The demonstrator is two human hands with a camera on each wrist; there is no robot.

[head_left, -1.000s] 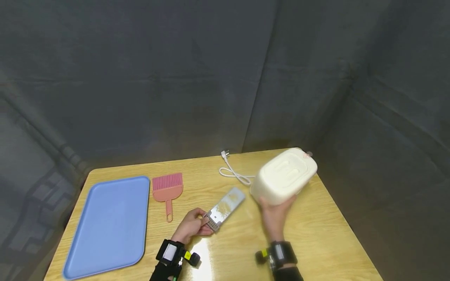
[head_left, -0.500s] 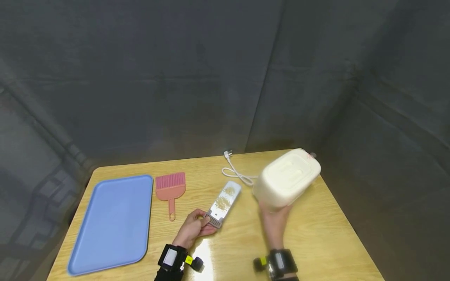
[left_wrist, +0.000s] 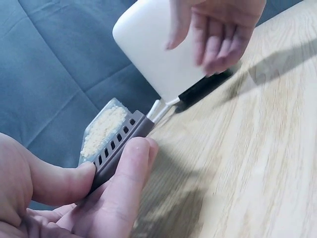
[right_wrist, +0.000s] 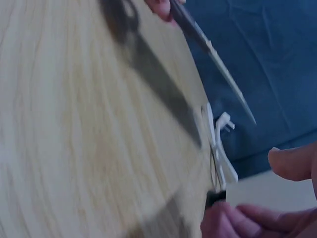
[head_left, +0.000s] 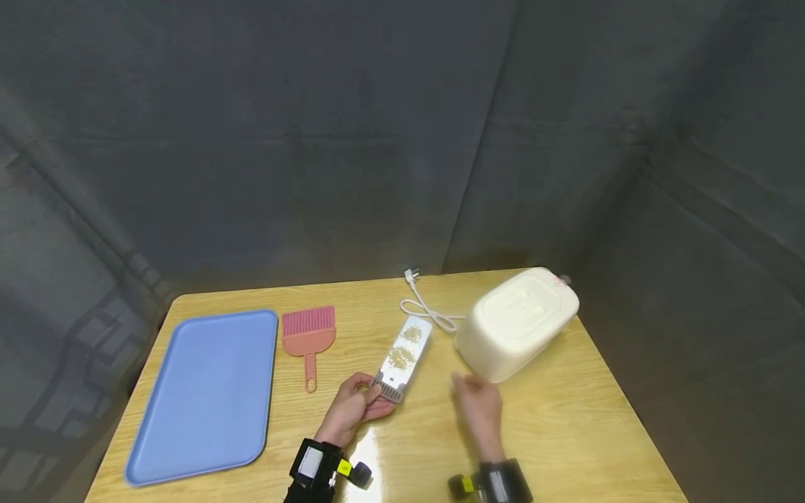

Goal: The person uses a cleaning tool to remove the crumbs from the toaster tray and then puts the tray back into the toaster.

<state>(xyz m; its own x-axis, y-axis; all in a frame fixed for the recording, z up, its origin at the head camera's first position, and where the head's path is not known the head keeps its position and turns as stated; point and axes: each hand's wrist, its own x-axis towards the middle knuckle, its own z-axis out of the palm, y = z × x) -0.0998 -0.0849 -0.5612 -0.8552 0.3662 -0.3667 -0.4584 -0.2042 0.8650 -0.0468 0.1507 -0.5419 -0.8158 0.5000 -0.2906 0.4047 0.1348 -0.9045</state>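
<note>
- Pinching a narrow tray [head_left: 397,381] of beige crumbs [head_left: 401,358], our left hand [head_left: 352,409] shows in head view, left of a cream appliance [head_left: 518,318].
- Left wrist: our right hand [left_wrist: 225,25] is free, fingers loose, before the appliance.
- Right wrist: we see the tray raised above the table [right_wrist: 59,124].

Dim grey curtain [head_left: 302,154] in the head view's upper half, brighter table [head_left: 578,419] below, white glare at bottom centre, right hand [head_left: 481,413] blurred, soft shadows lower centre in the left wrist view, hazy bluish right wrist view with a diagonal shadow
</note>
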